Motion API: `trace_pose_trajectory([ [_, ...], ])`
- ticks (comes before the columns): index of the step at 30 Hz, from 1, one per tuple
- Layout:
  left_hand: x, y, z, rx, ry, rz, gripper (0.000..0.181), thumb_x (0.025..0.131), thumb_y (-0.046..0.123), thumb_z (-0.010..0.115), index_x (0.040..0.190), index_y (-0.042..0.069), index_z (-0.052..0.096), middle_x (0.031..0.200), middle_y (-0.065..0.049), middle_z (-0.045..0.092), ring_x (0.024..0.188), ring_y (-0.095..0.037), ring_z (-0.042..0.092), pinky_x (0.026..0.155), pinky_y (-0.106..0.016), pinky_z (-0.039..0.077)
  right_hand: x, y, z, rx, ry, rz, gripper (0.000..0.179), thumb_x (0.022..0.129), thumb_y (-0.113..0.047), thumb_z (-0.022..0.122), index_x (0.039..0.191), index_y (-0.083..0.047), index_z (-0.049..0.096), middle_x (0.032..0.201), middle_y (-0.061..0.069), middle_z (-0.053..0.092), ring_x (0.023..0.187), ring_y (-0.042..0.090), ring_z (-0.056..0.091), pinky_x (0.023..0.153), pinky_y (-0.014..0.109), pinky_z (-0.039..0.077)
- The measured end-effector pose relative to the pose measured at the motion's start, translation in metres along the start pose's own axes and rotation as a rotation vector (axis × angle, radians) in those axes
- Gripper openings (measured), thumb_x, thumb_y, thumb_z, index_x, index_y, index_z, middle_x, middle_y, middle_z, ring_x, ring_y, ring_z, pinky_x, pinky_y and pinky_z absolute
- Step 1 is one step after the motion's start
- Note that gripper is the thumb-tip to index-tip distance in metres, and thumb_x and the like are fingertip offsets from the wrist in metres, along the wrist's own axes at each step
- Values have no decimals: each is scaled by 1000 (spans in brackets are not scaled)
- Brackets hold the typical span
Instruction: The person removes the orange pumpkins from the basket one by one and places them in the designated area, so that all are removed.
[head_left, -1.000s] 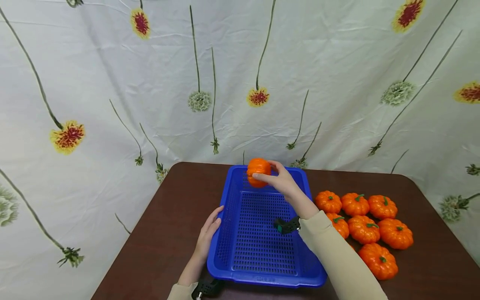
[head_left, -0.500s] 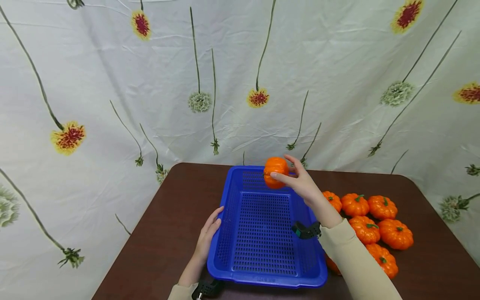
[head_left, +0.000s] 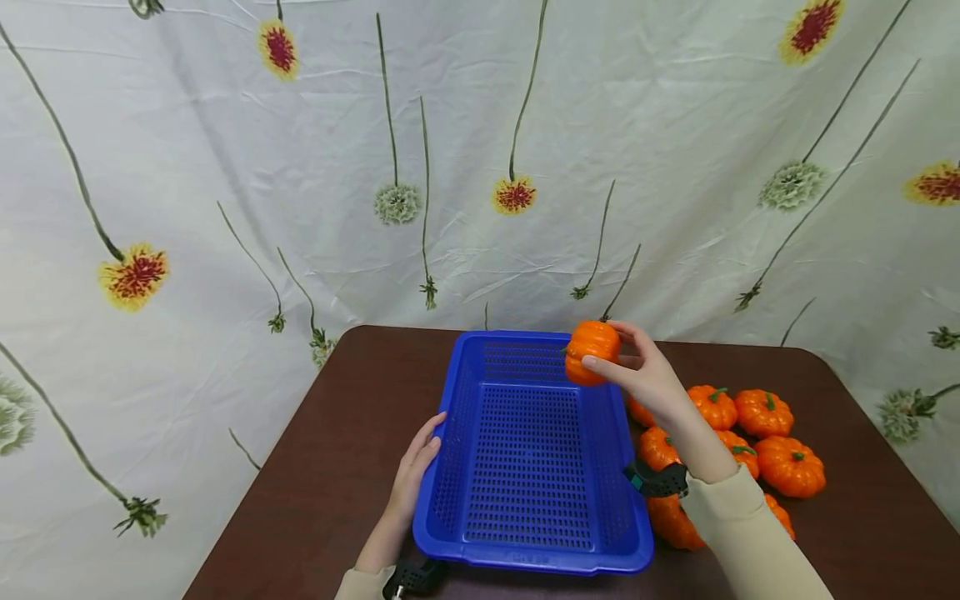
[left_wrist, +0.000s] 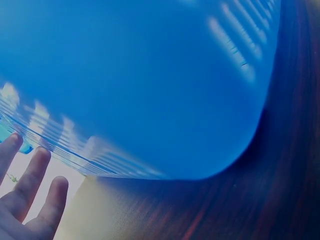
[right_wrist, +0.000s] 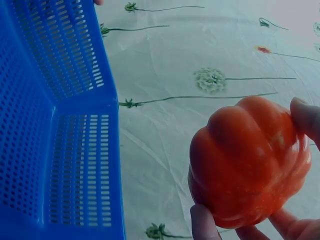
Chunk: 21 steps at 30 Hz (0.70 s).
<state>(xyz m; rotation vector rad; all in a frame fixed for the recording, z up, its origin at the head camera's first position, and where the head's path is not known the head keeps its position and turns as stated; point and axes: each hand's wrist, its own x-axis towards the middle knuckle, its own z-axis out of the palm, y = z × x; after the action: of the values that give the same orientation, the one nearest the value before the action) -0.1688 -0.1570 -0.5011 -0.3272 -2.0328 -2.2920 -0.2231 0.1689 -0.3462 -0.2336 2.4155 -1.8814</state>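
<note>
My right hand [head_left: 647, 375] grips a small orange pumpkin [head_left: 592, 353] between thumb and fingers, held up over the far right corner of a blue plastic basket [head_left: 644, 533]. In the right wrist view the ribbed pumpkin [right_wrist: 250, 160] is large, with fingertips round its sides, and the basket's slotted wall [right_wrist: 82, 170] stands apart from it. At the basket's left rim rests my left hand [head_left: 414, 471], its fingers extended along the outer side. The left wrist view has the fingers [left_wrist: 37, 170] spread near the slotted basket wall [left_wrist: 150, 100]. No pumpkin shows in the basket.
Several orange pumpkins [head_left: 791, 467] lie on the dark brown table [head_left: 322, 475] to the right of the basket, some partly hidden by my right arm [head_left: 757, 525]. Behind the table hangs a pale cloth [head_left: 465, 267] printed with flowers.
My right hand has carried the pumpkin to the right, from above the basket's far middle to its far right corner. The left hand and the basket have stayed put.
</note>
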Motion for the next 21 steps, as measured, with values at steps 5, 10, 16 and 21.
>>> trace_pose_trajectory([
  [5, 0, 0, 0, 9, 8, -2, 45, 101, 18, 36, 144, 4, 32, 144, -21, 34, 116, -16, 48, 89, -29, 44, -12, 7, -10, -91, 80, -5, 80, 83, -35, 71, 145, -12, 25, 142, 14, 34, 114, 32, 47, 82, 39, 49],
  [10, 0, 1, 1, 5, 10, -14, 45, 101, 18, 36, 144, 5, 33, 144, -20, 34, 116, -16, 48, 89, -29, 44, -28, 14, -22, -170, 129, 5, 83, 86, -41, 66, 149, -15, 19, 146, 16, 29, 117, 34, 45, 81, 39, 47],
  [16, 0, 2, 1, -20, -3, -1, 45, 101, 16, 35, 144, 3, 31, 143, -21, 34, 115, -18, 49, 88, -29, 45, -45, 23, -38, -203, 143, 23, 83, 87, -42, 63, 151, -22, 15, 150, 19, 20, 124, 40, 34, 86, 51, 41],
  [21, 0, 1, 0, -5, 1, -6, 45, 101, 16, 35, 144, 4, 31, 145, -20, 33, 116, -15, 48, 90, -27, 43, -59, 34, -50, -218, 172, 54, 81, 89, -41, 61, 150, -15, 14, 149, 23, 16, 121, 40, 37, 84, 43, 42],
])
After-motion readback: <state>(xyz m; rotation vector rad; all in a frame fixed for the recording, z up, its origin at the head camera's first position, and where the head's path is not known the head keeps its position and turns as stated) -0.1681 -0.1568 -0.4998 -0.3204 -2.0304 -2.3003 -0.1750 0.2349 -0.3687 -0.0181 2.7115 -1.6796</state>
